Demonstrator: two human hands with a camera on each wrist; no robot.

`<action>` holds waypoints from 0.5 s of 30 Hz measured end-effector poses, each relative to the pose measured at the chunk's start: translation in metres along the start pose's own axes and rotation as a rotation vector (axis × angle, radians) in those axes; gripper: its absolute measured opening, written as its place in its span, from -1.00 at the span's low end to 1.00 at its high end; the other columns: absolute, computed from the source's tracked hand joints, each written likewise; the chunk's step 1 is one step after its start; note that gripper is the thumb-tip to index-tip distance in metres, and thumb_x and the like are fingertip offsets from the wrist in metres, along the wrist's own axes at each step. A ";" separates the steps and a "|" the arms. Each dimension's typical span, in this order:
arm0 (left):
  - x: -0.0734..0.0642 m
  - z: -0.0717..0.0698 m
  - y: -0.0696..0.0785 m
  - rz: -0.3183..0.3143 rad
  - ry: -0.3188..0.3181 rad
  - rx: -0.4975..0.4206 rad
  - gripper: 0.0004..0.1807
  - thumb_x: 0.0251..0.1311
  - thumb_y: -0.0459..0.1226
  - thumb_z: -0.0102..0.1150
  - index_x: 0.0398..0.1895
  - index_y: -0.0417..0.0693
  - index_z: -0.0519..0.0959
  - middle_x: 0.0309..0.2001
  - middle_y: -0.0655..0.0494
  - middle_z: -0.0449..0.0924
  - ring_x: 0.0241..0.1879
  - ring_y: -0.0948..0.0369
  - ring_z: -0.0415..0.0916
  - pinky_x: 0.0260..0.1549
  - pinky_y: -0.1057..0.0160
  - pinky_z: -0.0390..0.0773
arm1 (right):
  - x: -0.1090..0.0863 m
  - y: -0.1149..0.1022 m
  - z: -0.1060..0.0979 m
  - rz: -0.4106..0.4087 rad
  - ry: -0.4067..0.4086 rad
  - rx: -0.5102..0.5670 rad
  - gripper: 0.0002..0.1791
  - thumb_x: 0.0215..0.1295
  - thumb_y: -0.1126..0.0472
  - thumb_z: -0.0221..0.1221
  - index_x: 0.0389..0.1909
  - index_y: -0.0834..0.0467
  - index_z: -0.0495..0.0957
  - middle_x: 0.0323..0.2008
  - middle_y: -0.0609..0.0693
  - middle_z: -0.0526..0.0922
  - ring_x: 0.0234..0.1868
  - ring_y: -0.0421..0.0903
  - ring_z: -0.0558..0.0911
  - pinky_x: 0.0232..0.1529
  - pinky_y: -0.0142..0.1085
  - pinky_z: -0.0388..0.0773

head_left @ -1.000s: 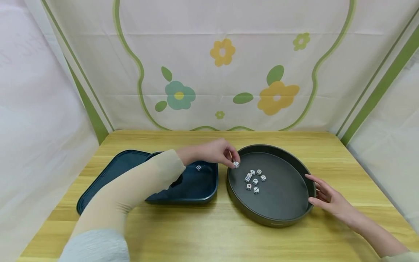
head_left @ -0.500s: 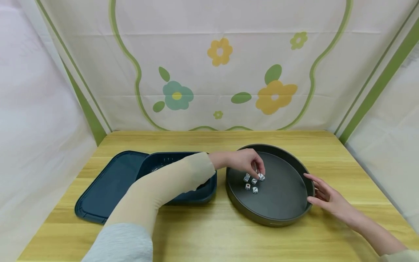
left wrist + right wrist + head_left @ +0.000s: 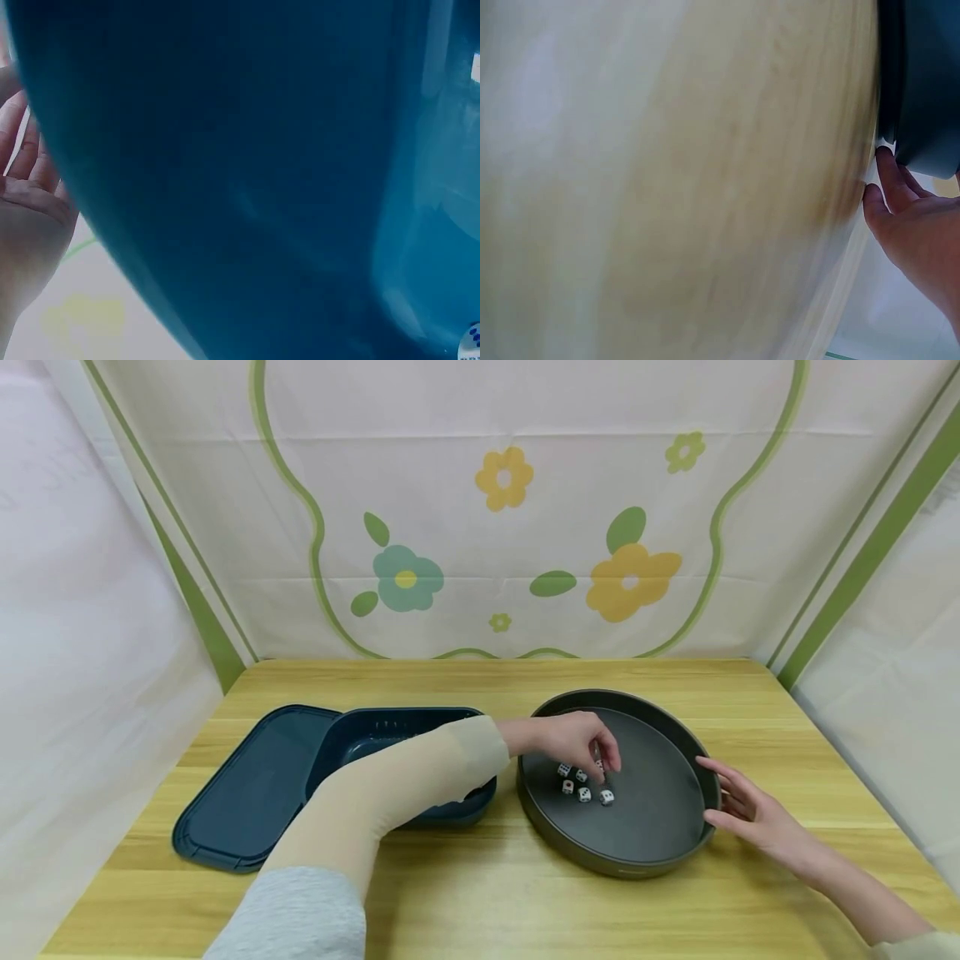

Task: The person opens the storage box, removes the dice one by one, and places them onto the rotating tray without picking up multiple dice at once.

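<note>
The left hand (image 3: 581,742) reaches across into a round dark grey pan (image 3: 630,867), fingers pointing down and nothing pinched between them. Just below its fingertips a white die (image 3: 607,797) lies on the pan floor. Several more white dice cluster to the left, among them one with a red pip (image 3: 567,787); others are partly hidden by the fingers. The right hand (image 3: 753,810) touches the pan's right rim with thumb and fingers spread. In the right wrist view its fingers (image 3: 889,180) are beside the pan's dark wall (image 3: 930,90).
A dark blue plastic box (image 3: 360,722) stands left of the pan, largely covered by the left sleeve (image 3: 420,768). Its wall fills much of the left wrist view. A flat blue lid (image 3: 240,785) lies farther left on the wooden table (image 3: 480,893), before a flowered cloth (image 3: 457,510).
The left hand has carried a die from the pan's left rim to among the dice and let it go toward the front. The right hand has stayed at the rim.
</note>
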State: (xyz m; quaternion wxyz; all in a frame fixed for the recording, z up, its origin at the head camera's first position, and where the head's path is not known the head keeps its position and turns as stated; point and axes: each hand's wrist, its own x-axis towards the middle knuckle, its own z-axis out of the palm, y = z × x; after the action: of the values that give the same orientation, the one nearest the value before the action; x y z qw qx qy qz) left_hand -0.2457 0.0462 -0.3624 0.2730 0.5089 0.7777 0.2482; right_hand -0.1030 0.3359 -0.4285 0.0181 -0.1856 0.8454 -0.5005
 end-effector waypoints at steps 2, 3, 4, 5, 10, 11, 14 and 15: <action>-0.005 -0.003 -0.001 -0.002 0.013 -0.006 -0.80 0.12 -0.39 0.37 -0.16 -0.17 0.69 -0.26 0.16 0.68 -0.31 0.37 0.54 -0.28 0.49 0.49 | 0.001 0.000 0.000 -0.003 -0.002 -0.001 -0.24 0.36 0.44 0.11 0.51 0.10 0.05 0.38 -0.28 0.15 0.19 -0.59 0.25 0.04 -0.66 0.29; -0.007 -0.004 -0.001 -0.004 0.019 -0.001 -0.80 0.13 -0.38 0.37 -0.15 -0.16 0.69 -0.26 0.17 0.67 -0.32 0.38 0.54 -0.28 0.49 0.49 | 0.001 -0.001 0.000 -0.005 -0.003 0.000 -0.24 0.36 0.44 0.11 0.51 0.11 0.05 0.38 -0.29 0.16 0.19 -0.59 0.25 0.04 -0.66 0.28; -0.011 -0.006 -0.002 -0.005 0.026 -0.003 -0.80 0.13 -0.38 0.36 -0.15 -0.15 0.69 -0.25 0.17 0.67 -0.32 0.37 0.54 -0.29 0.48 0.49 | 0.001 -0.001 0.000 -0.007 -0.002 0.000 -0.24 0.36 0.45 0.11 0.51 0.11 0.05 0.37 -0.31 0.17 0.19 -0.59 0.25 0.04 -0.67 0.28; -0.014 -0.007 -0.003 -0.005 0.033 -0.005 -0.80 0.13 -0.38 0.36 -0.15 -0.15 0.69 -0.24 0.16 0.67 -0.31 0.37 0.54 -0.29 0.48 0.50 | 0.001 -0.001 0.001 -0.010 -0.002 0.001 -0.24 0.35 0.45 0.11 0.51 0.13 0.05 0.35 -0.34 0.17 0.19 -0.59 0.26 0.04 -0.67 0.28; -0.036 -0.015 -0.005 0.014 0.077 -0.080 -0.77 0.13 -0.42 0.35 -0.12 -0.24 0.68 -0.16 -0.02 0.68 -0.34 0.29 0.53 -0.32 0.42 0.51 | 0.001 0.001 0.000 -0.011 -0.003 -0.002 -0.23 0.35 0.46 0.11 0.51 0.11 0.04 0.37 -0.31 0.16 0.20 -0.60 0.24 0.05 -0.67 0.27; -0.041 -0.016 -0.005 0.016 0.085 -0.097 -0.77 0.13 -0.43 0.34 -0.11 -0.27 0.67 -0.15 -0.06 0.67 -0.34 0.27 0.53 -0.32 0.42 0.51 | 0.000 0.001 0.000 -0.008 -0.005 -0.003 -0.23 0.35 0.46 0.11 0.51 0.09 0.04 0.39 -0.29 0.15 0.19 -0.61 0.24 0.05 -0.67 0.27; -0.056 -0.021 -0.004 0.010 0.106 -0.134 -0.75 0.14 -0.44 0.33 -0.09 -0.30 0.65 -0.11 -0.12 0.66 -0.34 0.25 0.53 -0.30 0.41 0.51 | 0.000 0.003 0.000 -0.005 -0.005 -0.010 -0.22 0.36 0.45 0.11 0.52 0.06 0.04 0.40 -0.27 0.15 0.19 -0.61 0.23 0.05 -0.67 0.27; -0.061 -0.022 -0.003 0.008 0.110 -0.141 -0.75 0.15 -0.44 0.32 -0.09 -0.31 0.64 -0.10 -0.13 0.65 -0.34 0.25 0.53 -0.29 0.41 0.51 | 0.000 0.004 0.000 -0.005 -0.002 -0.014 -0.22 0.35 0.46 0.11 0.52 0.07 0.04 0.39 -0.27 0.15 0.19 -0.61 0.23 0.05 -0.67 0.27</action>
State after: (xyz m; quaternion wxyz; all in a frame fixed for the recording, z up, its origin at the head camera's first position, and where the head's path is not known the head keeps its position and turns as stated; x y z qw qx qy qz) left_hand -0.2425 -0.0144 -0.3379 0.2641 0.4769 0.7702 0.3311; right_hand -0.1040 0.3380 -0.4317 0.0162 -0.1884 0.8484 -0.4945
